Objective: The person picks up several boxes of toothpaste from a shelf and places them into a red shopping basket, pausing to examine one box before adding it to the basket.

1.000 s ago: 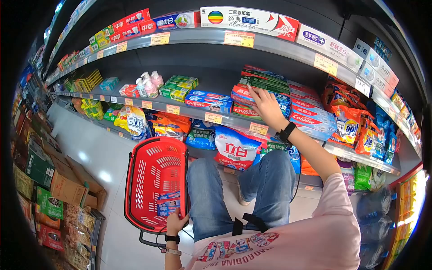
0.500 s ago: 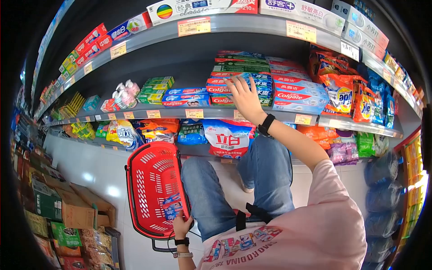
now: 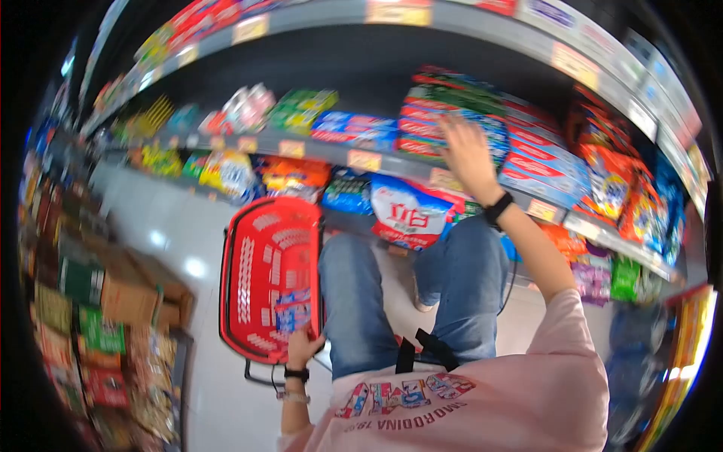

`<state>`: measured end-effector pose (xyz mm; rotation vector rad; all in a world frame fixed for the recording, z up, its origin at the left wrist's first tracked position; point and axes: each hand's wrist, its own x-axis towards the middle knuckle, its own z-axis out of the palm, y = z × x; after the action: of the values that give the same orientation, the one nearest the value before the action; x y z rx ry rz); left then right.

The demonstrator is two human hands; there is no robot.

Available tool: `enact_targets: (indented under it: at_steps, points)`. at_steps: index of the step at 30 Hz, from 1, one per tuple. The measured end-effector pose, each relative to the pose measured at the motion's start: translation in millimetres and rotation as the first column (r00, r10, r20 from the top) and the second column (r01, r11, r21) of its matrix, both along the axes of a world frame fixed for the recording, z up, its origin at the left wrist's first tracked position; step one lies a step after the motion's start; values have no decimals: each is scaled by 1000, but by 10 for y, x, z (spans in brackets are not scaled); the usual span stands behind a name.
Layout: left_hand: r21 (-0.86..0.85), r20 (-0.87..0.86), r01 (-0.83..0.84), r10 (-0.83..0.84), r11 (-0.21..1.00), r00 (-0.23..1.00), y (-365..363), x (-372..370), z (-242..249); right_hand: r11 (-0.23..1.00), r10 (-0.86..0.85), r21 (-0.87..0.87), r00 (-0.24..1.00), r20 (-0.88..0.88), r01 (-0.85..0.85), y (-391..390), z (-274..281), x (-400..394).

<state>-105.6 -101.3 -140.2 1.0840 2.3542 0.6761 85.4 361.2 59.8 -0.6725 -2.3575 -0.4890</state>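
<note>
My right hand (image 3: 468,157) reaches to the shelf, its fingers stretched out over the front of a stack of red, green and blue toothpaste boxes (image 3: 422,128). Blue and red Colgate boxes (image 3: 538,172) are piled just to the right of it. On the left of my legs, a red basket (image 3: 257,280) with a black rim has my left hand (image 3: 303,348) closed on its near right edge. Small blue and red boxes (image 3: 292,310) lie in the basket, close to that hand. Motion blurs the frame, and part of my left fingers is hidden.
Detergent bags (image 3: 606,181) stand right of the toothpaste. More bags (image 3: 410,212) fill the lower shelf (image 3: 343,154). Cartons (image 3: 128,301) and packets sit on the left, with large bottles (image 3: 640,354) at the right. My knees are between basket and shelf.
The view has tilted and shifted, moving the shelf goods rightward in the picture. My right hand is still at the toothpaste stack, and my left hand is still at the basket.
</note>
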Motion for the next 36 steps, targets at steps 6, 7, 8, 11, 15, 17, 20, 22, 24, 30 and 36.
enact_targets:
  at_steps: [6,7,8,11,15,17,20,22,24,30,36]
  points:
    - [-25,23,52,-51,998,998,-160,-39,-84,980,191,-33,971,-145,-198,-377,251,-36]
    - [-29,-7,51,-52,998,999,-199,-10,-18,954,289,-31,943,-166,-298,-425,283,-61]
    - [-36,61,52,-49,998,997,-254,-1,34,912,376,-106,911,-168,-396,-527,351,-105]
    - [-35,128,62,-57,997,990,-369,39,166,820,495,-235,853,-168,-522,-955,611,-331]
    - [-94,184,77,-58,993,981,-441,29,187,-7,543,-738,617,-569,-674,-1498,654,-867]
    - [-55,250,91,-74,994,965,-491,14,136,-334,493,-734,554,-671,-591,-1889,635,-1186]
    - [-94,315,121,-86,988,945,-563,12,186,-762,358,-609,642,-678,-219,-2371,201,-1606]
    - [-168,446,251,-154,953,882,-510,-138,485,-955,235,-297,672,-703,23,-2564,-331,-1903]
    - [-44,402,248,-210,968,891,-515,-333,575,-981,193,-141,753,-629,134,-2742,-862,-2129]
    - [26,48,60,-61,998,997,-262,-1130,709,-907,118,-416,986,-120,57,-2788,-1886,-2063]
    - [-333,-187,-5,-61,943,980,-33,-1781,-665,-845,-190,-459,956,-224,-276,-2608,-2116,-2004]
